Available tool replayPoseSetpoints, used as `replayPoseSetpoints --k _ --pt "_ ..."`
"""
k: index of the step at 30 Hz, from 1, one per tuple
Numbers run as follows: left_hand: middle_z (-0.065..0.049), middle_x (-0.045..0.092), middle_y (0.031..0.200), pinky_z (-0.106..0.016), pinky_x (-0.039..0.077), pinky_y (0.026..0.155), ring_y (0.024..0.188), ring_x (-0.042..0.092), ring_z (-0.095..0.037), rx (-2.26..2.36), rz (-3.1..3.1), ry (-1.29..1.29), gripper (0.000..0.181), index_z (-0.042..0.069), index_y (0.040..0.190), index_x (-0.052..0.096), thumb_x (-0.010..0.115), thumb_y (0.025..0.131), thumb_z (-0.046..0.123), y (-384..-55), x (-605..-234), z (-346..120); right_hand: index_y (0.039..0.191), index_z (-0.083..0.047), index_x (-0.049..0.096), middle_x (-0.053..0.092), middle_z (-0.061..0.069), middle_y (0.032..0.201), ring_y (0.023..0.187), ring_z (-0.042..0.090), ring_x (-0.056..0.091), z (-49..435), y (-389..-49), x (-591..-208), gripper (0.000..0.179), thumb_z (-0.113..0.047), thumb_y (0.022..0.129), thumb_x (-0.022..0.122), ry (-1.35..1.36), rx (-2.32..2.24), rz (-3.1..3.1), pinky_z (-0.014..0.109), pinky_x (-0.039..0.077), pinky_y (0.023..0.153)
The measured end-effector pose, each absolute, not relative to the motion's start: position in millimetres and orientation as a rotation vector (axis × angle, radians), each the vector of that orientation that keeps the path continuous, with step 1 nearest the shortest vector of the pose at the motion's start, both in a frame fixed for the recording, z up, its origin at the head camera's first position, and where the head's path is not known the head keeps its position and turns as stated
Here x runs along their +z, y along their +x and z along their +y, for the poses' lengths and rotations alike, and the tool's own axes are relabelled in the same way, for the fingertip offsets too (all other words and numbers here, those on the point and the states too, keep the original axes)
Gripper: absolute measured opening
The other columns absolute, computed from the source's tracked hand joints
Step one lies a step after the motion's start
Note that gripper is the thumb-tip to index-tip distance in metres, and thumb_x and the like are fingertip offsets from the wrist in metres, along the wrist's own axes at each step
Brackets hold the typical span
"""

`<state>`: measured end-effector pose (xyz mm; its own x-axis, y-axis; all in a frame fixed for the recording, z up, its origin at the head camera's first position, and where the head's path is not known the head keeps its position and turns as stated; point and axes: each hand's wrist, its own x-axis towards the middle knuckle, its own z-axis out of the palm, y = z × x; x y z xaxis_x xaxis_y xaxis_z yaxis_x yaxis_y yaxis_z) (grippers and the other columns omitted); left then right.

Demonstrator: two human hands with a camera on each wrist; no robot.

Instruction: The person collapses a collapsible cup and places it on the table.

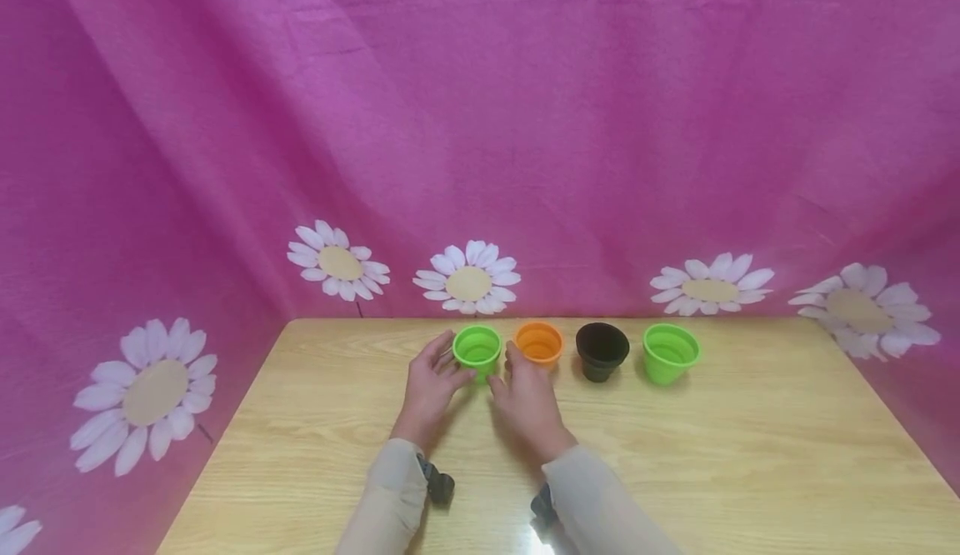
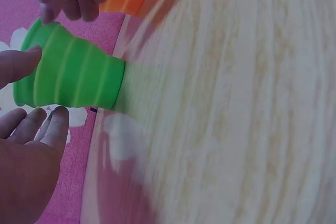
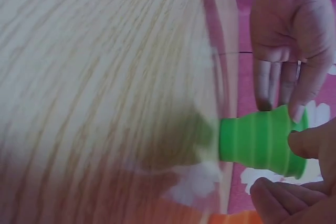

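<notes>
A ribbed green cup (image 1: 477, 348) stands upright near the far side of the table, between the two hands. On its left is the left hand (image 1: 429, 390), fingers fairly straight along the cup's side and thumb across its front. The right hand (image 1: 531, 403) flanks the other side, its thumb overlapping the green wall in the right wrist view and its fingers loosely bent beside it. In the left wrist view the fingertips of both hands come right up to the green cup (image 2: 73, 72). An orange cup (image 1: 539, 343) stands just behind the right hand's fingers, partly covered.
Right of the orange cup, a black cup (image 1: 602, 350) and a second green cup (image 1: 671, 353) continue the row. The wooden table (image 1: 750, 455) meets a pink cloth (image 1: 570, 138) with white flowers behind it. Each wrist wears a small dark camera (image 1: 438, 484).
</notes>
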<state>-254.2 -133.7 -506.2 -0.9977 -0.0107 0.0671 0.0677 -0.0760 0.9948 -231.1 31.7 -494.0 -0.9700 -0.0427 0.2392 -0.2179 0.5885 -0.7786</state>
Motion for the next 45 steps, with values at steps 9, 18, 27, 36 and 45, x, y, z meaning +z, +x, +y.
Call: replayPoseSetpoints --k 9,18,27,36,45 --pt "-0.024 0.048 0.146 -0.031 0.052 0.099 0.131 0.051 -0.040 -2.256 -2.099 -0.078 0.072 -0.005 0.146 0.044 0.072 0.080 -0.016 -256.0 -504.6 -130.1 0.143 0.002 0.050 0.059 0.018 0.137 0.129 0.031 0.054 25.3 -238.5 -498.1 0.053 -0.008 0.095 0.069 0.229 1.375 -2.575 0.047 0.043 0.109" --pt "-0.025 0.049 0.144 -0.030 0.054 0.096 0.128 0.053 -0.041 -2.290 -2.075 -0.056 0.073 -0.006 0.145 0.044 0.073 0.079 -0.016 -253.0 -500.4 -133.9 0.143 0.002 0.050 0.059 0.018 0.137 0.125 0.028 0.058 23.2 -239.8 -495.4 0.053 -0.005 0.094 0.069 0.231 1.465 -2.542 0.042 0.047 0.105" --pt "-0.024 0.052 0.142 -0.030 0.055 0.094 0.125 0.056 -0.041 -2.266 -2.098 -0.089 0.068 -0.005 0.143 0.048 0.075 0.081 -0.012 -248.3 -492.0 -138.2 0.140 0.003 0.053 0.063 0.021 0.130 0.112 0.028 0.066 24.7 -234.5 -484.8 0.050 -0.004 0.093 0.071 0.276 1.530 -2.486 0.036 0.056 0.092" --pt "-0.023 0.057 0.136 -0.032 0.057 0.091 0.118 0.061 -0.040 -2.236 -2.131 -0.131 0.064 -0.002 0.140 0.053 0.076 0.081 -0.012 -238.6 -479.5 -140.0 0.144 0.007 0.047 0.063 0.023 0.130 0.107 0.027 0.069 34.2 -226.7 -467.9 0.057 -0.010 0.095 0.070 0.275 1.571 -2.530 0.035 0.059 0.085" --pt "-0.021 0.057 0.135 -0.033 0.057 0.091 0.114 0.062 -0.037 -2.234 -2.145 -0.242 0.062 -0.004 0.139 0.054 0.073 0.081 -0.016 -229.2 -463.4 -133.4 0.139 -0.002 0.056 0.072 0.013 0.115 0.096 0.020 0.072 57.9 -219.3 -455.9 0.051 -0.014 0.093 0.074 0.309 1.573 -2.535 0.033 0.060 0.083"
